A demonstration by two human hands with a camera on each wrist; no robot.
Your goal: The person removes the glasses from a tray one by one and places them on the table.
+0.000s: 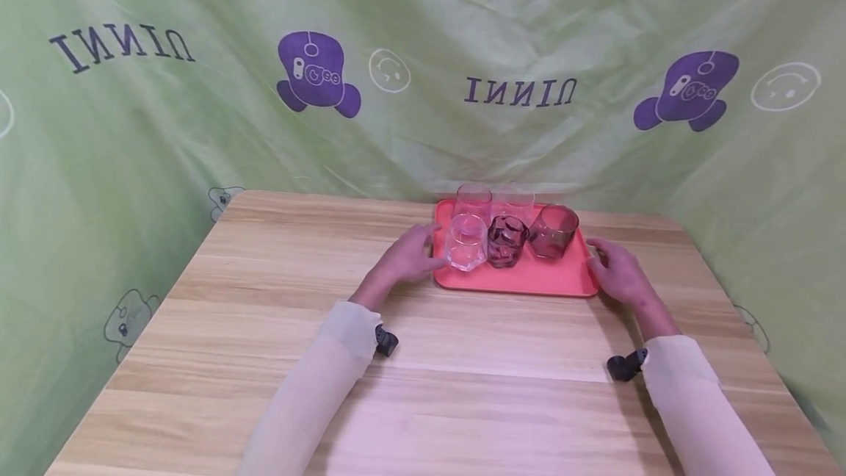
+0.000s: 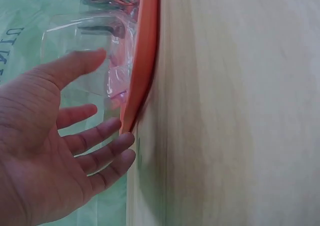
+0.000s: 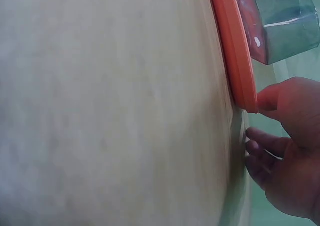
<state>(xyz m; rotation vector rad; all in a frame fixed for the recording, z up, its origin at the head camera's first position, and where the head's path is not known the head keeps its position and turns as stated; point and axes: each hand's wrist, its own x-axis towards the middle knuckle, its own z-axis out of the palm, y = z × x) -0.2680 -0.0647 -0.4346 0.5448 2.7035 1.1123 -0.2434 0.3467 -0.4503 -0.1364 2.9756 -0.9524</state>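
A red tray (image 1: pixel 529 283) lies flat on the table and bears several glasses. At its front left stands a clear glass (image 1: pixel 466 244), beside a faceted dark purple glass (image 1: pixel 507 242). A brownish tumbler (image 1: pixel 554 232) is at the right, and two paler glasses are partly hidden behind. My left hand (image 1: pixel 415 252) is at the tray's left side, its fingers spread and lightly bent, thumb near the clear glass in the left wrist view. At the right end is my right hand (image 1: pixel 620 270); its thumb (image 3: pixel 268 98) meets the tray's corner while the other fingers hang loosely below.
The wooden table (image 1: pixel 264 358) extends in front of the tray and to both sides. Right behind its far edge hangs a green printed curtain (image 1: pixel 423 138). Small black cameras are strapped at both wrists.
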